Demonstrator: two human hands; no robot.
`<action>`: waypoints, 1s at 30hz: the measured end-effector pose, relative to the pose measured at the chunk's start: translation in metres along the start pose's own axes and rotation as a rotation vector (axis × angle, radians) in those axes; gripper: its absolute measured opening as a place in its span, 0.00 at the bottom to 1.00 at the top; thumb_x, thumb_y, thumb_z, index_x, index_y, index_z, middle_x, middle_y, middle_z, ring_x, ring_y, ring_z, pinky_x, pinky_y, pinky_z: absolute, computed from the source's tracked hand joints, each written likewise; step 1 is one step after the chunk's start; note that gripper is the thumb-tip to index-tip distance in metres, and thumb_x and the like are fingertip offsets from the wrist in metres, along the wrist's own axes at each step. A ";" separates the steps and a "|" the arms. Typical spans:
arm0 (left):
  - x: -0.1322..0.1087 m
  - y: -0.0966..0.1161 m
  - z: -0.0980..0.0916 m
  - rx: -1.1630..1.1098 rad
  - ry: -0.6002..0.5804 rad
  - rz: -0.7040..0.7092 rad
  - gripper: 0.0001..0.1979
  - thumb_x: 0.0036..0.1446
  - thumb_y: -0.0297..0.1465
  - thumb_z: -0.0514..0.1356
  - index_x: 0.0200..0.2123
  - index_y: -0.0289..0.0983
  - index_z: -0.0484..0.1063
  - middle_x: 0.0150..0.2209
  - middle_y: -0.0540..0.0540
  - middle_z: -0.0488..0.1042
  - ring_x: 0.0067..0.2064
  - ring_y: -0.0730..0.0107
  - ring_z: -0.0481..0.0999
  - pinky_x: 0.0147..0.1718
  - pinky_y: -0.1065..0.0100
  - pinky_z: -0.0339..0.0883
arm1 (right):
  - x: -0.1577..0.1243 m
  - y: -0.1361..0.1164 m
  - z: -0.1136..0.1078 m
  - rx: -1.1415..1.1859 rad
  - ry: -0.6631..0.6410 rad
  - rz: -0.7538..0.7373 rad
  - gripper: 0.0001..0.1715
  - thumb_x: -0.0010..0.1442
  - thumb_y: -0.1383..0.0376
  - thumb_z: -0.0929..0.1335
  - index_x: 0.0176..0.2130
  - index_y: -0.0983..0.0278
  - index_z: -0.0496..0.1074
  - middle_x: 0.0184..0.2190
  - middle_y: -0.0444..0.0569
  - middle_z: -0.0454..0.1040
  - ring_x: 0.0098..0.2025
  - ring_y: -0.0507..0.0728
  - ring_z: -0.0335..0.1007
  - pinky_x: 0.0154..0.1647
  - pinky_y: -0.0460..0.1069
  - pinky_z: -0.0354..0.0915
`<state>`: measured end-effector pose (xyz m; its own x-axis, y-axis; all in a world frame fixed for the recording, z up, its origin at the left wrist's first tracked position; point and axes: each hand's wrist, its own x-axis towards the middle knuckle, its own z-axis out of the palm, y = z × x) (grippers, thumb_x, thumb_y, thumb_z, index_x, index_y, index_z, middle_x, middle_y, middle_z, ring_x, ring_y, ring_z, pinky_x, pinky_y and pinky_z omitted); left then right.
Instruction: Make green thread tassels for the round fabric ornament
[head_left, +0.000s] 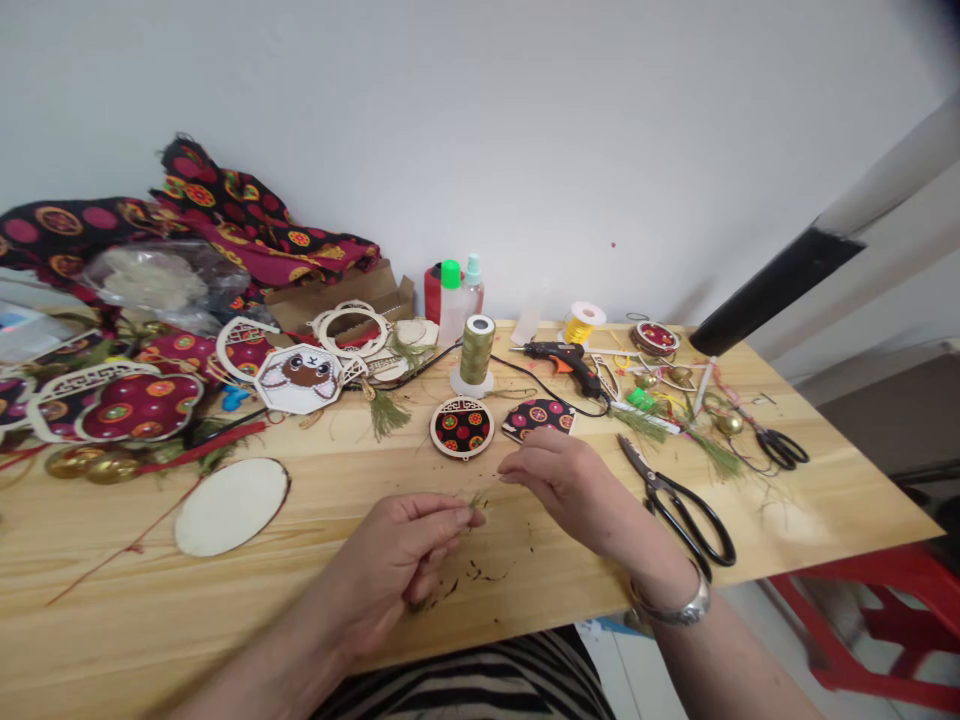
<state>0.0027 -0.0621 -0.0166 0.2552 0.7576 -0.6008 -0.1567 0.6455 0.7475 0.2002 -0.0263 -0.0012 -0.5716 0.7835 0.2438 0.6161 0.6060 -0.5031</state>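
You're facing a plain white wall at the far side. Your pale wooden table sits against it, a red stool near right, dull floor beyond.

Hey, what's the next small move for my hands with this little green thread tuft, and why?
Probably bring the right hand in to pinch the loose end: the left hand pinches the green thread tuft at its fingertips, its strands splay free, and the right fingertips sit just beside it.
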 end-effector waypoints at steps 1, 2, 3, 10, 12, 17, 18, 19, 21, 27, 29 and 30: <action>0.000 -0.001 0.000 0.003 0.016 0.012 0.12 0.45 0.36 0.66 0.27 0.31 0.78 0.15 0.58 0.54 0.15 0.84 0.47 0.13 0.76 0.37 | 0.000 0.003 -0.001 -0.014 0.014 0.000 0.10 0.62 0.71 0.62 0.36 0.65 0.72 0.29 0.48 0.70 0.34 0.53 0.65 0.35 0.47 0.61; 0.000 -0.001 -0.001 0.007 0.032 0.025 0.12 0.45 0.36 0.66 0.26 0.32 0.78 0.15 0.57 0.55 0.15 0.84 0.47 0.13 0.76 0.38 | 0.001 0.006 -0.003 -0.037 0.029 0.000 0.10 0.62 0.71 0.62 0.36 0.65 0.72 0.30 0.49 0.70 0.35 0.53 0.65 0.35 0.47 0.61; 0.000 -0.001 -0.001 0.012 0.049 0.038 0.12 0.45 0.36 0.66 0.26 0.32 0.78 0.15 0.57 0.55 0.16 0.84 0.47 0.13 0.76 0.38 | 0.001 0.009 -0.005 -0.070 0.042 0.003 0.10 0.62 0.71 0.62 0.36 0.65 0.72 0.31 0.50 0.71 0.35 0.54 0.65 0.36 0.48 0.61; -0.002 -0.004 -0.006 0.057 0.079 0.072 0.13 0.46 0.38 0.65 0.29 0.32 0.79 0.12 0.59 0.51 0.15 0.83 0.47 0.15 0.74 0.36 | 0.016 0.025 -0.020 -0.342 0.251 0.115 0.09 0.60 0.70 0.64 0.32 0.65 0.74 0.29 0.51 0.74 0.38 0.59 0.62 0.38 0.52 0.60; -0.004 -0.005 -0.006 0.066 0.075 0.085 0.13 0.48 0.38 0.64 0.29 0.32 0.79 0.12 0.59 0.52 0.14 0.83 0.48 0.15 0.73 0.36 | 0.022 0.027 -0.022 -0.361 0.317 0.191 0.09 0.59 0.70 0.64 0.31 0.65 0.74 0.29 0.52 0.75 0.36 0.59 0.64 0.36 0.51 0.60; -0.007 -0.005 -0.005 0.036 0.095 0.097 0.11 0.45 0.37 0.66 0.27 0.33 0.78 0.12 0.59 0.52 0.15 0.82 0.47 0.16 0.73 0.36 | 0.034 0.028 -0.027 -0.173 0.425 0.437 0.09 0.58 0.68 0.63 0.32 0.65 0.72 0.23 0.47 0.74 0.26 0.55 0.70 0.30 0.48 0.61; -0.008 -0.005 -0.005 0.024 0.095 0.098 0.12 0.45 0.37 0.66 0.26 0.33 0.78 0.12 0.59 0.52 0.15 0.82 0.47 0.16 0.73 0.37 | 0.037 0.029 -0.028 -0.108 0.434 0.488 0.09 0.59 0.68 0.62 0.33 0.65 0.72 0.21 0.46 0.74 0.25 0.55 0.70 0.29 0.48 0.62; -0.008 -0.005 -0.006 0.011 0.090 0.101 0.12 0.44 0.38 0.66 0.27 0.33 0.77 0.12 0.59 0.52 0.15 0.82 0.47 0.15 0.73 0.37 | 0.038 0.032 -0.028 -0.045 0.436 0.537 0.09 0.59 0.67 0.62 0.33 0.64 0.71 0.20 0.46 0.73 0.24 0.54 0.71 0.28 0.48 0.62; -0.008 -0.006 -0.008 -0.011 0.079 0.112 0.14 0.44 0.39 0.66 0.28 0.32 0.78 0.12 0.60 0.52 0.15 0.83 0.46 0.15 0.73 0.37 | 0.041 0.039 -0.029 0.050 0.429 0.615 0.09 0.59 0.67 0.60 0.32 0.65 0.69 0.21 0.47 0.74 0.23 0.54 0.72 0.26 0.47 0.63; -0.008 -0.010 -0.011 -0.050 0.084 0.119 0.15 0.43 0.39 0.67 0.28 0.32 0.78 0.11 0.60 0.52 0.15 0.83 0.46 0.16 0.73 0.37 | 0.038 0.070 -0.031 0.009 0.419 0.690 0.12 0.60 0.67 0.58 0.32 0.66 0.67 0.28 0.50 0.77 0.28 0.53 0.74 0.29 0.46 0.65; -0.008 -0.010 -0.010 -0.065 0.090 0.112 0.15 0.42 0.39 0.67 0.28 0.32 0.78 0.11 0.60 0.51 0.15 0.83 0.46 0.15 0.74 0.37 | 0.035 0.074 -0.034 -0.063 0.411 0.704 0.12 0.60 0.65 0.58 0.33 0.66 0.69 0.30 0.51 0.77 0.31 0.55 0.73 0.32 0.47 0.64; -0.008 -0.010 -0.010 -0.076 0.091 0.105 0.15 0.41 0.39 0.68 0.27 0.32 0.78 0.12 0.60 0.50 0.15 0.83 0.46 0.15 0.74 0.37 | 0.034 0.074 -0.036 -0.103 0.400 0.714 0.12 0.60 0.65 0.59 0.33 0.66 0.69 0.30 0.52 0.77 0.32 0.56 0.72 0.32 0.48 0.63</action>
<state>-0.0069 -0.0738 -0.0222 0.1468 0.8245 -0.5465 -0.2504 0.5655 0.7858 0.2459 0.0503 -0.0006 0.2013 0.9627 0.1809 0.8157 -0.0625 -0.5751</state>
